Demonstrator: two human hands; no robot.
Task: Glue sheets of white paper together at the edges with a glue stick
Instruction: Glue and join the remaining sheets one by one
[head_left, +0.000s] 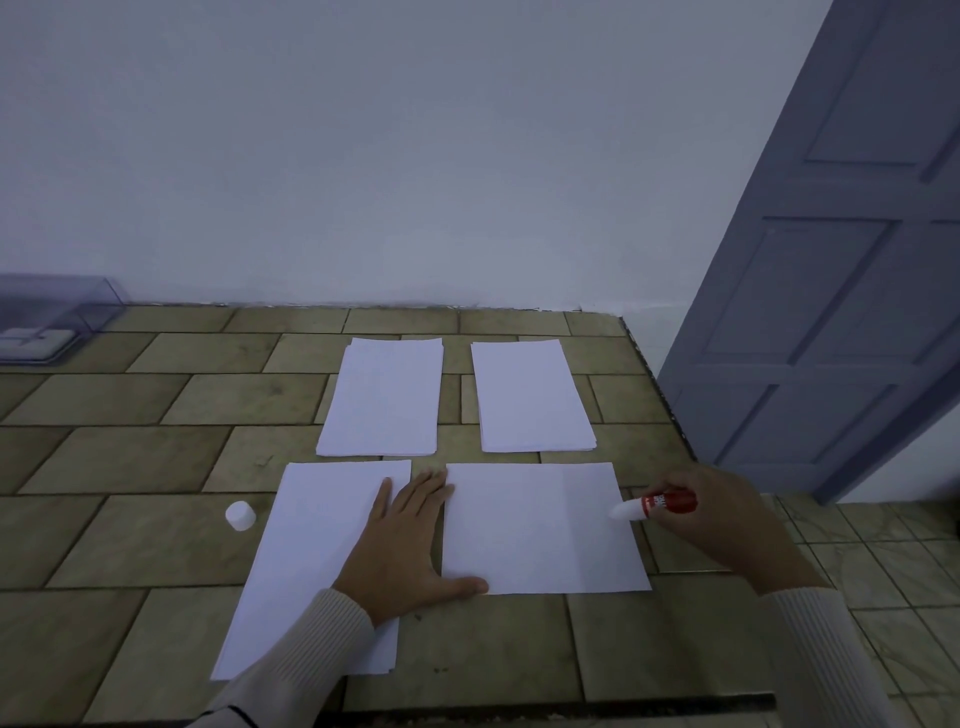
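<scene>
view: head, the only one
step: edge-gluing is getting under way; the glue stick (655, 505) is uncapped and aiming at the right edge of the near-right sheet (535, 535). No glue line is showing on the paper, so I judge it as early in the task.
right hand (727, 525): fingers are curling round the red barrel and gripping it, with the white tip pointing left. The tip is sitting at the sheet's right edge; whether it is touching or just above, cannot tell.
left hand (410, 540): is lying flat with fingers straight, holding nothing. The palm is pressing on the near-left sheet (317, 566), the thumb is resting on the near-right sheet's lower-left corner, and the fingertips are reaching its left edge.
paper: two near sheets are lying side by side on the counter (130, 467), just apart. The far-left stack (384, 397) and far-right stack (532, 397) are waiting behind them, untouched.
cap (240, 515): is standing on the counter, left of the near-left sheet.
next move: probably calling for drawing the tip along the right edge in a thin strip while the left hand is pinning the sheet against sliding, then laying another sheet's edge onto the glue.
</scene>
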